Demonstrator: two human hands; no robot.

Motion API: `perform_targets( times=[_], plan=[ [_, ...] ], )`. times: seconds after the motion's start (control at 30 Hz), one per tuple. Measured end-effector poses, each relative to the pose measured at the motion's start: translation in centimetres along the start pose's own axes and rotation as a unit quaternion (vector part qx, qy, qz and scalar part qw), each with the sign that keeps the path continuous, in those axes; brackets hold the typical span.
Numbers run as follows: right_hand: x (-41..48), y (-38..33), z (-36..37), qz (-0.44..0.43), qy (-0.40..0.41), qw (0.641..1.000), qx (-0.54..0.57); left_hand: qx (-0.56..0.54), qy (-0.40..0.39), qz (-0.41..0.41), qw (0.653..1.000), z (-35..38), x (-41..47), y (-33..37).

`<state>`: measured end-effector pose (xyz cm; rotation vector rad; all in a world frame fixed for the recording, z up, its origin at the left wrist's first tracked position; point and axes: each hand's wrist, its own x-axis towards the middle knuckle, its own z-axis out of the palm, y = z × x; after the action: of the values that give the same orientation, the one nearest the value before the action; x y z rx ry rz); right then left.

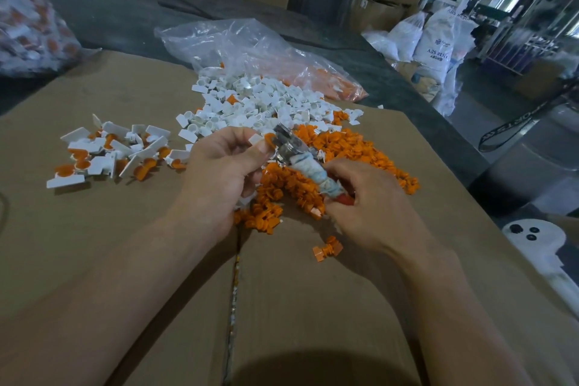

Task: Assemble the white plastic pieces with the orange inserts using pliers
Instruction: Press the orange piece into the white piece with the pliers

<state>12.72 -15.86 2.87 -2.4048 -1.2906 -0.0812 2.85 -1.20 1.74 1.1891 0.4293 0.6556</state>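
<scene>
- The pliers [291,147]: their cloth-wrapped handles vanish inside the curled right hand [372,207], and an orange insert [270,138] covers the tips of the jaws.
- The white piece [255,138] pinched by the left hand [225,166] shows only one corner past the fingers.
- Far left, a bag [28,25] of white and orange parts is blurred and cut by the edge.
- Near right, a white object [539,247] with dark spots runs off the edge; what it is cannot be told.
- On the right, the lettering on the strap [517,131] is too smeared to read.
</scene>
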Motion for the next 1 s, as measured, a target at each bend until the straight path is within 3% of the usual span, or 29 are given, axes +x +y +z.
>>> perform_targets(
  times=[0.73,1.0],
  plan=[
    [-0.2,-1.2,0.7,0.003,0.023,1.0,0.008,0.01,0.065,0.014,0.998,-0.1,0.1,-0.4],
    [0.0,-1.0,1.1,0.004,0.056,0.998,0.04,0.033,0.053,0.028,0.998,-0.3,0.2,-0.3]
  ],
)
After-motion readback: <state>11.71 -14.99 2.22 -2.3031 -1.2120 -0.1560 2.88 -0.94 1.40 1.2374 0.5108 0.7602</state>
